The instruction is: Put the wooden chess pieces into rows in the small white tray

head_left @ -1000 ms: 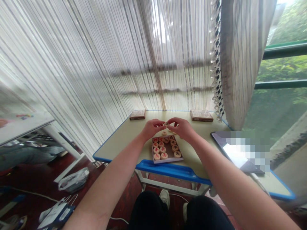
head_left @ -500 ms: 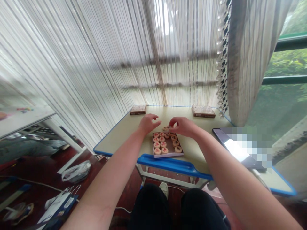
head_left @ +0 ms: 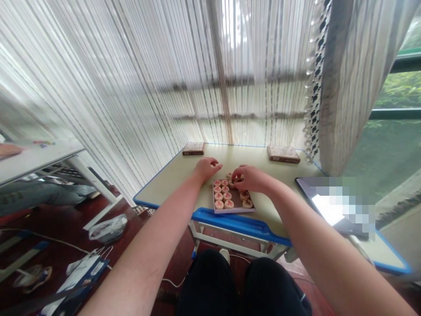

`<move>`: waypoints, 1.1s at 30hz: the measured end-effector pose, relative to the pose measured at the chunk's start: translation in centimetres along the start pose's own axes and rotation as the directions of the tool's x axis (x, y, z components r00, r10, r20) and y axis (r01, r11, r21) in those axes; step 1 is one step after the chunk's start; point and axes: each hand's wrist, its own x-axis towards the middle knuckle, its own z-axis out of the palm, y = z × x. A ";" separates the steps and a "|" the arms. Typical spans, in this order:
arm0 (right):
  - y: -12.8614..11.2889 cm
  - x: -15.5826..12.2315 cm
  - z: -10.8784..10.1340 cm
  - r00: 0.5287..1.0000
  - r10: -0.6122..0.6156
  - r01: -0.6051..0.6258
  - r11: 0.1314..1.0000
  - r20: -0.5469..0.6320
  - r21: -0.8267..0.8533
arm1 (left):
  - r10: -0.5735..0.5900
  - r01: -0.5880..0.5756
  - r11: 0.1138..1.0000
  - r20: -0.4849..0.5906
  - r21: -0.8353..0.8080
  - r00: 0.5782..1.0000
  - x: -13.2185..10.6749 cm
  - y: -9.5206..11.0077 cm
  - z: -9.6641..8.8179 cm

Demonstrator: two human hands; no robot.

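A shallow open box [head_left: 234,210] of round wooden Chinese chess pieces lies near the front of the desk. Red-marked pieces [head_left: 228,204] fill its left columns, and dark-marked ones [head_left: 247,203] line its right side. Over the far right part of the box, my right hand [head_left: 250,178] has its fingers closed on a Chinese chess piece, mostly hidden by them. Another piece [head_left: 230,175] rests on the desk just beyond the box. My left hand [head_left: 206,168] hovers to the left of the box, loosely curled, thumb and fingers apart, holding nothing.
Two flat boxes [head_left: 194,148] [head_left: 283,153] lie along the desk's far edge. A tablet-like device [head_left: 325,210] is on the right, partly blurred out. A blue tray [head_left: 230,223] borders the desk's front. Another table [head_left: 39,153] with a person's hand stands left. String curtains hang behind.
My right hand has moved slightly nearer, from beyond the box to over its far part. The fingers of my left hand have curled in a little. The view has shifted slightly.
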 end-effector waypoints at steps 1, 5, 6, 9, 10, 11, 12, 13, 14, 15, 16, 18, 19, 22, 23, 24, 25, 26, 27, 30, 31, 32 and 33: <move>0.0 0.0 0.0 1.000 -0.001 0.001 1.000 -0.001 -0.001 | 0.001 -0.001 1.000 0.000 0.006 1.000 0.0 0.0 0.1; 0.0 0.0 0.0 1.000 0.016 -0.016 1.000 -0.002 0.002 | 0.003 -0.003 1.000 0.003 0.015 1.000 0.1 -0.1 0.2; 0.0 0.0 0.0 1.000 0.020 -0.020 1.000 -0.003 0.002 | 0.008 -0.008 1.000 0.004 0.014 1.000 0.1 -0.1 0.2; 0.0 0.1 0.1 1.000 0.011 -0.011 1.000 -0.008 -0.005 | 0.024 -0.024 1.000 0.007 0.016 1.000 0.1 -0.1 0.2; -0.1 0.2 0.2 1.000 0.006 -0.006 1.000 -0.010 -0.011 | 0.025 -0.025 1.000 0.008 0.018 1.000 0.1 -0.2 0.2; -0.1 0.2 0.3 1.000 0.002 -0.002 1.000 -0.014 -0.017 | 0.027 -0.027 0.999 0.011 0.020 1.000 0.1 -0.2 0.1; -0.2 0.2 0.4 1.000 -0.002 0.001 1.000 -0.017 -0.022 | 0.029 -0.030 0.999 0.014 0.021 0.999 0.1 -0.2 0.1; -0.3 0.3 0.4 1.000 -0.004 0.004 1.000 -0.020 -0.022 | 0.031 -0.032 0.999 0.018 0.023 0.999 0.1 -0.2 0.1; -0.3 0.3 0.3 1.000 -0.006 0.005 1.000 -0.024 -0.015 | 0.031 -0.032 0.999 0.024 0.026 0.999 0.1 -0.2 0.1; -0.2 0.2 0.2 1.000 -0.007 0.007 1.000 -0.030 0.000 | 0.028 -0.029 0.999 0.030 0.030 0.999 0.1 -0.2 0.1; -0.1 0.2 -0.1 0.999 -0.005 0.006 1.000 -0.040 0.023 | 0.022 -0.023 0.999 0.037 0.034 0.999 0.1 -0.2 0.1; 0.5 0.2 -0.7 0.996 0.037 -0.030 0.996 -0.078 0.079 | -0.003 0.001 0.999 0.045 0.044 0.999 0.1 -0.2 0.1; 0.9 0.2 -1.0 0.991 0.081 -0.071 0.992 -0.102 0.103 | -0.016 0.014 0.999 0.049 0.048 0.999 0.2 -0.2 0.1; 2.8 0.4 -1.8 0.956 0.256 -0.241 0.963 -0.141 0.117 | -0.056 0.053 0.997 0.067 0.056 0.996 0.1 -0.1 0.0; 3.4 0.4 -1.9 0.944 0.298 -0.286 0.953 -0.137 0.101 | -0.065 0.061 0.997 0.074 0.055 0.995 0.1 0.0 0.0; 4.0 0.5 -1.9 0.935 0.327 -0.319 0.944 -0.136 0.081 | -0.069 0.064 0.996 0.081 0.054 0.994 0.0 0.0 -0.1; 4.5 0.5 -1.8 0.930 0.344 -0.340 0.939 -0.133 0.056 | -0.068 0.064 0.997 0.085 0.053 0.994 0.0 0.1 -0.2; 4.9 0.6 -1.6 0.925 0.356 -0.355 0.935 -0.131 0.032 | -0.065 0.061 0.997 0.086 0.051 0.994 -0.1 0.2 -0.2; 5.3 0.6 -1.4 0.922 0.363 -0.365 0.931 -0.135 0.009 | -0.061 0.057 0.997 0.085 0.049 0.995 -0.2 0.3 -0.3; 5.9 0.8 -0.7 0.911 0.383 -0.393 0.919 -0.152 -0.036 | -0.065 0.061 0.997 0.078 0.053 0.995 -0.4 0.6 -0.6; 6.0 0.9 -0.6 0.911 0.383 -0.394 0.918 -0.152 -0.048 | -0.065 0.061 0.997 0.077 0.055 0.995 -0.5 0.7 -0.7; 6.1 1.0 -0.4 0.914 0.377 -0.389 0.919 -0.146 -0.061 | -0.063 0.059 0.997 0.077 0.057 0.995 -0.5 0.7 -0.7; 6.1 1.0 -0.3 0.920 0.369 -0.381 0.922 -0.134 -0.075 | -0.059 0.054 0.997 0.076 0.061 0.995 -0.5 0.8 -0.8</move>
